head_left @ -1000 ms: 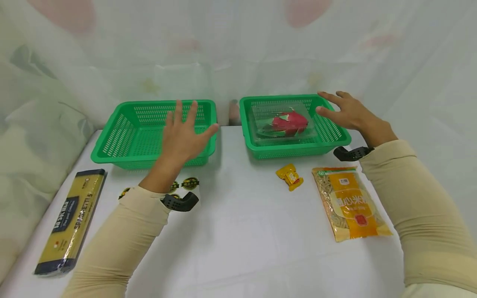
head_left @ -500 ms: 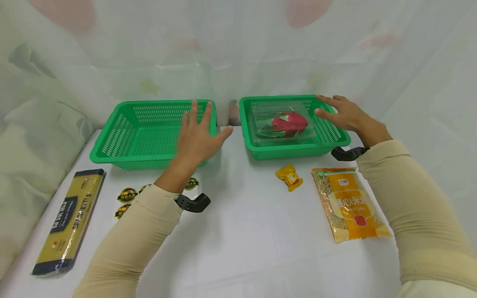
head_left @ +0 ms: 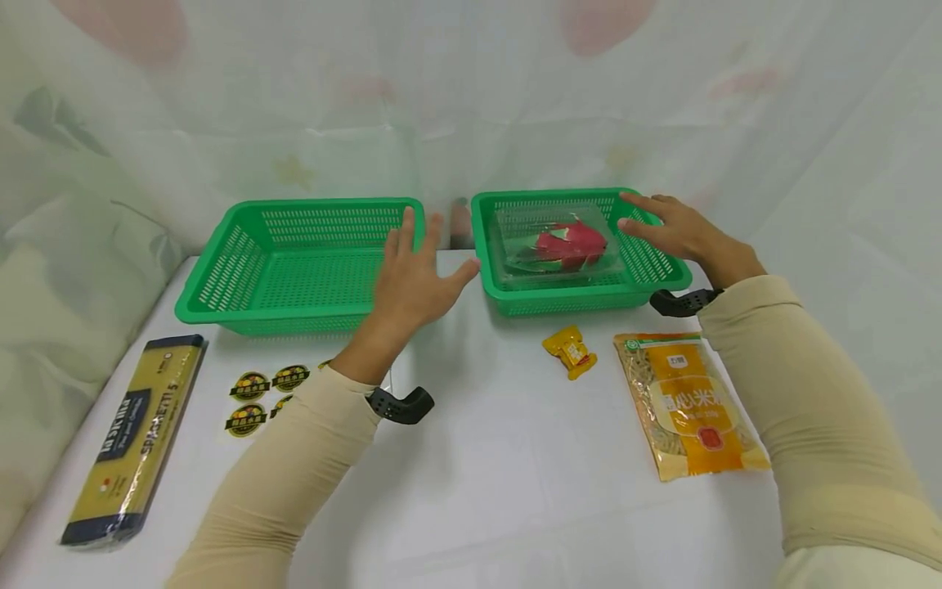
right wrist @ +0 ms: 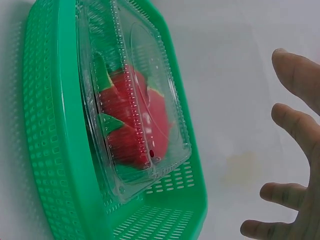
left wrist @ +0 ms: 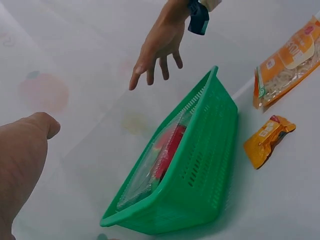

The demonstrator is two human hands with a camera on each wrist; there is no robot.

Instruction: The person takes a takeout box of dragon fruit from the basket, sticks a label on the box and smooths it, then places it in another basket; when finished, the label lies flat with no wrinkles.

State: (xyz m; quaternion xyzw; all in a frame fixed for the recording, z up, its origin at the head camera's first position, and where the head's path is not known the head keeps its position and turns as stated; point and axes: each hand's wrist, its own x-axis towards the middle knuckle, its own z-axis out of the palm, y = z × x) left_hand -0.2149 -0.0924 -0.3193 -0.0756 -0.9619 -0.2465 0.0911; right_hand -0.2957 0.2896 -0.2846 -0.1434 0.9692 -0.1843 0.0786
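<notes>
Rightward since a second ago, the left hand [head_left: 415, 282] has slid off the left green basket [head_left: 294, 266] into the gap between both baskets, fingers spread, holding nothing; the right hand [head_left: 680, 233] hovers flat over the right green basket [head_left: 489, 245], beside the clear dragon-fruit box [head_left: 555, 245]; bare tabletop lies in front; the left wrist view alone shows the right hand above the rim, not touching; the right wrist view shows the box tilted against the basket wall, fingers apart from it.
</notes>
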